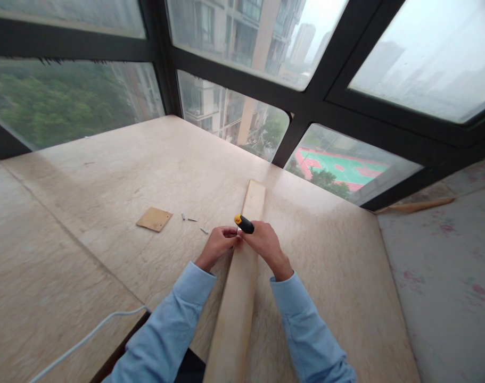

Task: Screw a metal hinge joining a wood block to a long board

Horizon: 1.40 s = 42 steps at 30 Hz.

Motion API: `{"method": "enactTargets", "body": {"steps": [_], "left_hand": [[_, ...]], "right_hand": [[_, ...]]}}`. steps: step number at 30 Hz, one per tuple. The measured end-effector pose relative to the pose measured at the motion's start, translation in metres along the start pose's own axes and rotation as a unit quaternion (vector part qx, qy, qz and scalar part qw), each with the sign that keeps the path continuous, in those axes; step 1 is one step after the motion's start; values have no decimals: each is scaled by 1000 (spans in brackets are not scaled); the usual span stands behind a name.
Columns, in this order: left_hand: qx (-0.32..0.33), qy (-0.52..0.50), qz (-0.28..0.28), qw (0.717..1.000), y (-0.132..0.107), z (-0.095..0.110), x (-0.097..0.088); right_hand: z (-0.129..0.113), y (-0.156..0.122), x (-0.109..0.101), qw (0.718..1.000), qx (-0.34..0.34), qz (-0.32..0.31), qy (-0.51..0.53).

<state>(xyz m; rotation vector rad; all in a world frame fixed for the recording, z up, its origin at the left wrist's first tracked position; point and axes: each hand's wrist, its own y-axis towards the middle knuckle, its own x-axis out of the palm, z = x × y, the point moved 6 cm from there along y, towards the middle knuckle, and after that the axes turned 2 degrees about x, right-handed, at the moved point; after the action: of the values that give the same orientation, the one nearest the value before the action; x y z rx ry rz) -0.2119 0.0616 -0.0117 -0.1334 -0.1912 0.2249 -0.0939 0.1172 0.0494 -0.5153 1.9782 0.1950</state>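
A long pale wooden board [240, 282] runs away from me along the stone-like sill. My right hand [265, 242] is wrapped round a screwdriver [244, 224] with a black and yellow handle; a bit of its metal shaft shows below. Beside it, my left hand [220, 243] is closed in a pinch at the board's left edge, close to the shaft. What its fingertips hold, if anything, is hidden. Left of the hands lie several loose screws [204, 230] and a small square wooden piece [154, 219] with small holes near one edge.
The wide sill [106, 213] meets dark window frames [242, 85] at the back. A white cable [94, 330] crosses the lower left, near the sill's dark front edge. On the right stands a wall with floral paper [445, 266].
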Motion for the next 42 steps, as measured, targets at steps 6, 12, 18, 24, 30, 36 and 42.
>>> {"method": "enactTargets", "body": {"steps": [6,12,18,24,30,36,42], "left_hand": [[2,5,0,1000,1,-2,0],[-11,2,21,1000,0,-4,-3],[-16,-10,12,1000,0,-3,0],[-17,-19,12,1000,2,-6,0],[-8,7,16,1000,0,-4,-2],[-23,2,20,1000,-2,-7,-1],[-9,1,15,1000,0,-10,0]], "right_hand": [[-6,-2,1,1000,-4,-4,-17],[-8,-3,1,998,-56,-15,-3],[-9,0,2,992,-123,-7,32],[-5,3,2,988,-147,-4,35],[-6,2,-4,987,-133,14,90],[-3,1,-17,980,-107,49,158],[4,3,-9,982,-73,37,172]]}}
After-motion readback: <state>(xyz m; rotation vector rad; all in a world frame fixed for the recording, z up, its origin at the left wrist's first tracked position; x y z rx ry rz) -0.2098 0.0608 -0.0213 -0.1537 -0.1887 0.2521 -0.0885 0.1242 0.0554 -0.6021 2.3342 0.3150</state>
